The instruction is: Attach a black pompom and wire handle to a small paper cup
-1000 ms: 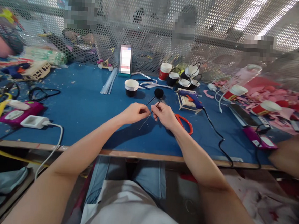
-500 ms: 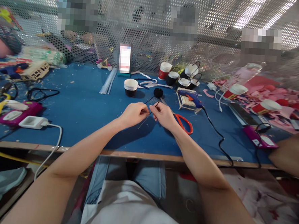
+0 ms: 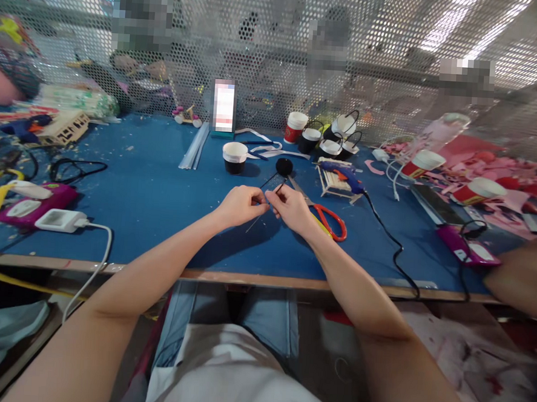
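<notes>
My left hand is closed in a pinch above the blue table. From beneath its fingers a thin wire-like strand sticks out toward the lower left. Close beside it, nearly touching, my right hand pinches a thin dark strip between thumb and forefinger. The fingers partly hide how strand and strip join. Just beyond the hands lies a round black piece. Scissors with red and yellow handles lie right of my right hand, partly covered by it.
A black-and-white cup stands behind my left hand. A blue glue gun rests on a wooden stick rack, its cord trailing right. More cups stand at the back. Purple power strips lie left and right. Another person's arm is at right.
My hands have shifted very slightly, with the left fingers bending more over the strand. The right hand moved a little, exposing more of the scissors' blades and yellow handle.
</notes>
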`<state>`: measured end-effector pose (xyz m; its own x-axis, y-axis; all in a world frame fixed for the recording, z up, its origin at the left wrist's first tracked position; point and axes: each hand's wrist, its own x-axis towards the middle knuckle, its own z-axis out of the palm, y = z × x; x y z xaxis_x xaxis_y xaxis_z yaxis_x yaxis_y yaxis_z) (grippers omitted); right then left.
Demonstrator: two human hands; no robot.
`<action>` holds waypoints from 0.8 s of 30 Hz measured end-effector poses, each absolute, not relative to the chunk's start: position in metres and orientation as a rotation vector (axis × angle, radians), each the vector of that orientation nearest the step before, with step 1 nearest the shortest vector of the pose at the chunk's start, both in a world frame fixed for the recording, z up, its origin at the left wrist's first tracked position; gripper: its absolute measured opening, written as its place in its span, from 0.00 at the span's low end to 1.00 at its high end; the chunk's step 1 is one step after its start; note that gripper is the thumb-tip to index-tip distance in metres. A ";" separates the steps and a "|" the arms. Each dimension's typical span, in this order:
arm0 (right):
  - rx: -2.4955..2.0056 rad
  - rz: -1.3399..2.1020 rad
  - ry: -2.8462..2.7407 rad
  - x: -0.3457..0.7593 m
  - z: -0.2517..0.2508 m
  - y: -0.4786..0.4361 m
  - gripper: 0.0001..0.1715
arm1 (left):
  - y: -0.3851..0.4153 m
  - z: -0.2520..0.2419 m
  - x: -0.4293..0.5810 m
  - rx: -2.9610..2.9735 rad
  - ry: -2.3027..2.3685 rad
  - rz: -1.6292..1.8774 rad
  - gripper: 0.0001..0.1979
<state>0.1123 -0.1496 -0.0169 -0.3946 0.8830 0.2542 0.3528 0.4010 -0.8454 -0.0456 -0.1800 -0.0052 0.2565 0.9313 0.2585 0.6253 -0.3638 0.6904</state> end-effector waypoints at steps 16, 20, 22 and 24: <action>-0.972 1.034 -1.839 0.113 -0.023 -0.146 0.22 | -0.181 -0.011 -0.040 1.946 1.333 1.038 0.08; -0.969 1.017 -1.851 0.113 -0.023 -0.146 0.22 | -0.180 -0.011 -0.039 1.939 1.347 1.050 0.08; -0.977 1.015 -1.852 0.113 -0.023 -0.146 0.22 | -0.179 -0.012 -0.039 1.941 1.351 1.042 0.07; -0.991 1.017 -1.846 0.113 -0.022 -0.146 0.22 | -0.179 -0.012 -0.040 1.940 1.354 1.028 0.07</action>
